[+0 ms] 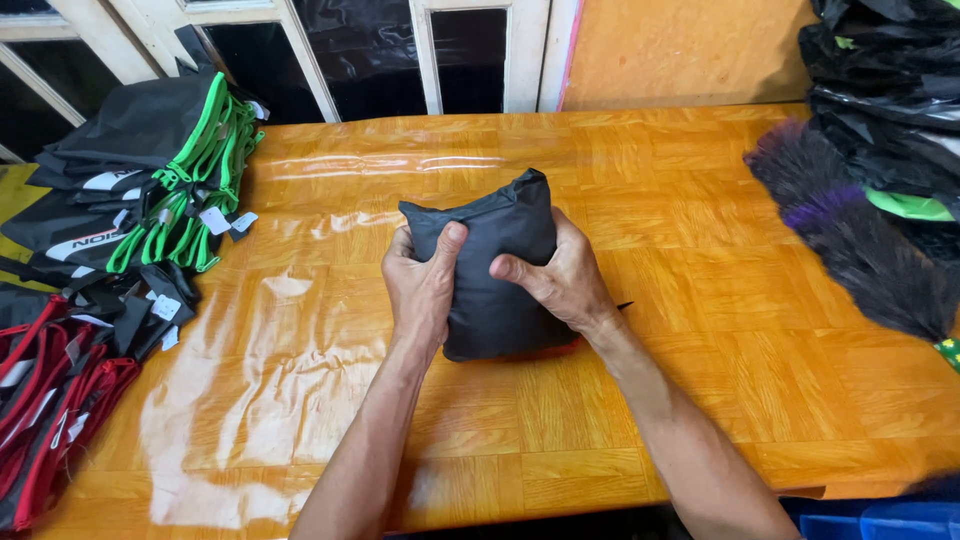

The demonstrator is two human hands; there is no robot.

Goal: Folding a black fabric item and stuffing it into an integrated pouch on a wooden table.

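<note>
A folded black fabric bundle (495,250) stands on the orange wood-pattern table (650,200), a sliver of red showing under its near edge. My left hand (420,285) clasps its left side, thumb pressed on the front. On the other side my right hand (562,280) grips it, thumb also across the front. Both hands squeeze the bundle between them.
A stack of black bags with green straps and tags (150,180) lies at the left, with black-and-red ones (50,400) below it. A dark feather duster (860,230) and black plastic-wrapped goods (890,80) sit at the right. Window frames stand behind.
</note>
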